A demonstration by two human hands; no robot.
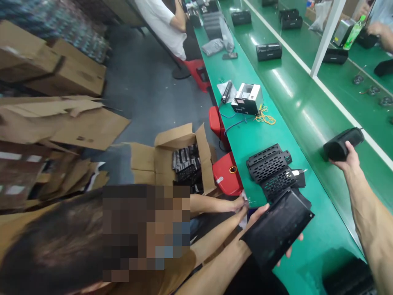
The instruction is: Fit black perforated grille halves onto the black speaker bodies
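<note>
Black panel [281, 231] is gripped across its width by the left hand [257, 218], probably for steadiness, while the right hand [349, 159] grasps a black device [340, 142] near the white edge of the belt [294, 108].

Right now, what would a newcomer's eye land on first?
The big flat black piece in the left hand, low and right of centre, stands out first. Farther right, the right hand holds a dark rounded unit; bright red stools line the green table.
</note>
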